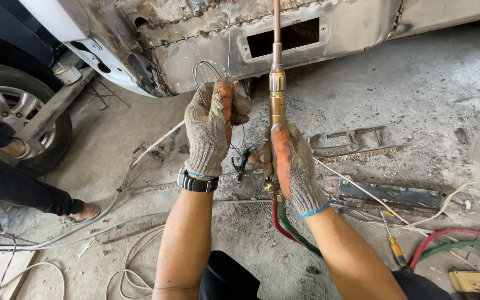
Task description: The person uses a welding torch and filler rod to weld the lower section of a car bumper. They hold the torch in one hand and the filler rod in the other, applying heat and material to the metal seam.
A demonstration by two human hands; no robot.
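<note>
My right hand point(291, 161), in a grey knit glove with orange fingertips, grips the brass body of a gas welding torch point(276, 94) that points up toward a rusty, welded car body panel point(206, 39). Red and green hoses point(287, 228) leave the torch base under my wrist. My left hand point(213, 129), in the same kind of glove with a dark watch at the wrist, is closed around a loop of thin filler wire point(204, 72) just left of the torch.
A rectangular cutout point(284, 38) opens in the panel. Clamps, pliers point(241, 164), a threaded rod point(356, 154) and a metal bracket point(395, 194) lie on the concrete floor. A screwdriver point(394, 244) and power strip point(470, 283) sit lower right. Another person's legs point(23, 183) stand by the car wheel point(12, 105) at left.
</note>
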